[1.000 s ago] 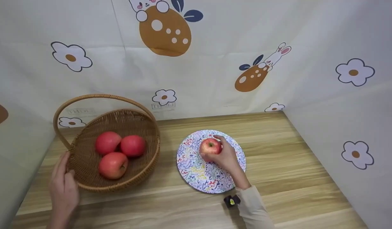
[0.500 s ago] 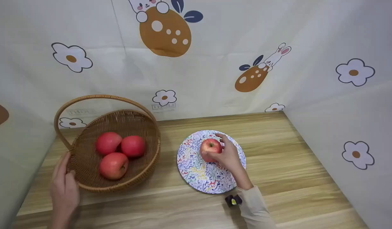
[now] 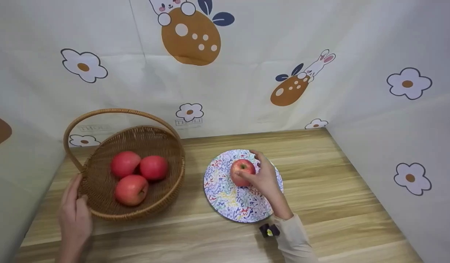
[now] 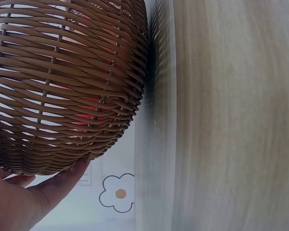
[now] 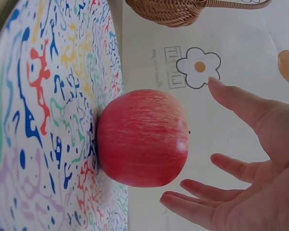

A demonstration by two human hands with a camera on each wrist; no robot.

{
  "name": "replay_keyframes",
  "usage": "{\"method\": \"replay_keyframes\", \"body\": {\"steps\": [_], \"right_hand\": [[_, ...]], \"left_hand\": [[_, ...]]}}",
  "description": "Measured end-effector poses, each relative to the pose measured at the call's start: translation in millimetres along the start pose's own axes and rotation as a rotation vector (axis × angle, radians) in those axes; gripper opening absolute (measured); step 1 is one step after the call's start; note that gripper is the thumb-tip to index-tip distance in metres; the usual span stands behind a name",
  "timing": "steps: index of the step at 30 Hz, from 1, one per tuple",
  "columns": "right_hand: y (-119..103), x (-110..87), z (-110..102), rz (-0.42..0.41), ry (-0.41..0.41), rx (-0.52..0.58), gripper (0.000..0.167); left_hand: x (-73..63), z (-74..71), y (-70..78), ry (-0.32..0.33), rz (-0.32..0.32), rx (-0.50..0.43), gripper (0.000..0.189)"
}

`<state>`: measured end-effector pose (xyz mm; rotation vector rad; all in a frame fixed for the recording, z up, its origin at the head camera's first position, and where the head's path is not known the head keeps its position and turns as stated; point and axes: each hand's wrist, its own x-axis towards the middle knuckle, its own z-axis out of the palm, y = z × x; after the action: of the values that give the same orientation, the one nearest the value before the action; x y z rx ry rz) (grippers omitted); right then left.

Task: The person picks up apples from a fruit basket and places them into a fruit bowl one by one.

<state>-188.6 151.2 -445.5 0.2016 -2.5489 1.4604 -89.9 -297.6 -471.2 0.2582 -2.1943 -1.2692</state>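
Note:
In the head view a red apple (image 3: 243, 172) sits on a round plate (image 3: 225, 204) patterned with coloured squiggles. My right hand (image 3: 264, 179) is just to the right of this apple, fingers and thumb spread. The right wrist view shows a gap between the apple (image 5: 143, 138) and the hand (image 5: 260, 173). At the left, my left hand (image 3: 75, 219) touches the outer side of a wicker basket (image 3: 166, 197), its fingers fairly straight along the wall. Three red apples (image 3: 131, 190) lie inside the basket. In the left wrist view, the thumb meets the weave (image 4: 62, 96); the other fingers are partly hidden.
A tall hoop handle (image 3: 119, 110) arches over the basket. A small dark object with a yellow-green mark (image 3: 269, 231) is beside the right sleeve. The wood-grain table (image 3: 341, 204) is bounded by printed cloth walls (image 3: 243, 106).
My right hand has let go of the apple on the plate, its fingers spreading and drawing slightly back to the right. The left hand and the basket have stayed in place.

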Motion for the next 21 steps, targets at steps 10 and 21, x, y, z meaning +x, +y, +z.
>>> {"method": "replay_keyframes", "body": {"steps": [10,21], "right_hand": [[-17.3,-2.3,-5.7,0.004,0.036,0.008,0.075],[-27.5,-5.8,-6.2,-0.029,0.036,0.022,0.075]], "left_hand": [[1.1,1.5,-1.1,0.005,0.009,0.004,0.055],[-0.6,1.9,-3.1,0.038,0.039,-0.008,0.055]]}}
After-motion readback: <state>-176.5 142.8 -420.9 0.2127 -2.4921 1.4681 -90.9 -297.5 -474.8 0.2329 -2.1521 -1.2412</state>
